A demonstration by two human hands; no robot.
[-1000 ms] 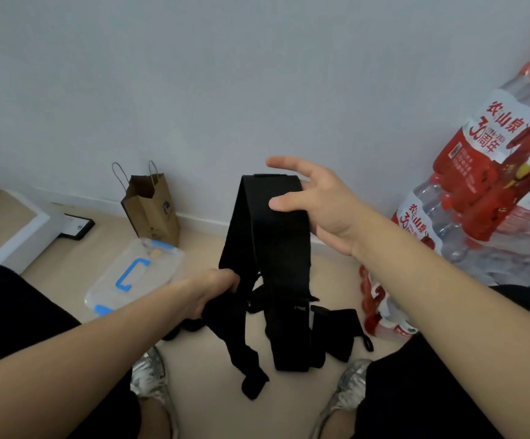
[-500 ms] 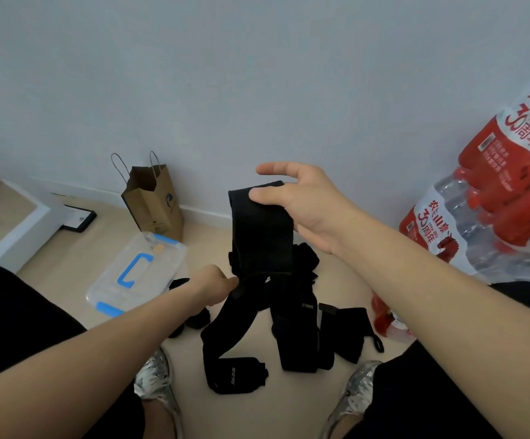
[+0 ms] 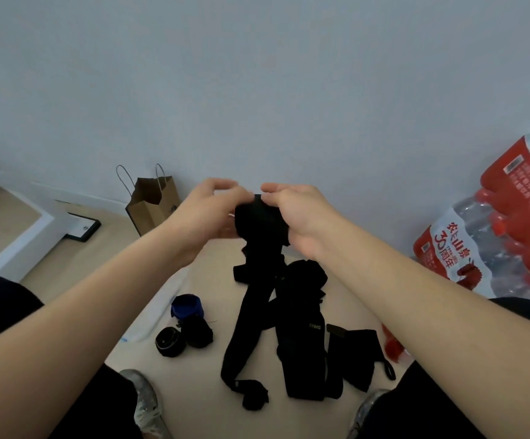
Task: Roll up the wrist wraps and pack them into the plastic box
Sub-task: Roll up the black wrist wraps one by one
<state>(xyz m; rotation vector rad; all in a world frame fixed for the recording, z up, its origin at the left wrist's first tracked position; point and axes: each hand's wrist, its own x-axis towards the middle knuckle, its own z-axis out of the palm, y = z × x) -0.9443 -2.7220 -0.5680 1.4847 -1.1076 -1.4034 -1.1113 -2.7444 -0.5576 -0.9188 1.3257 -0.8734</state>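
A long black wrist wrap (image 3: 258, 223) is held up between both hands, its top end bunched into a small roll and its tail hanging down to the floor. My left hand (image 3: 208, 213) grips the roll's left side, my right hand (image 3: 295, 217) its right side. More black wraps (image 3: 304, 337) lie loose on the floor beneath. Three rolled wraps sit to the left: one blue (image 3: 187, 307), two black (image 3: 170, 342). The clear plastic box (image 3: 162, 307) is mostly hidden behind my left forearm.
A brown paper bag (image 3: 154, 202) stands against the wall. Shrink-wrapped packs of water bottles (image 3: 491, 236) with red labels are stacked at the right. A white base with a black tablet (image 3: 81, 228) lies at the left. My knees and shoes frame the floor space.
My left hand has let go of the hanging tail and risen to join my right hand at the wrap's top end, which is now bunched into a roll. The view tilted downward.
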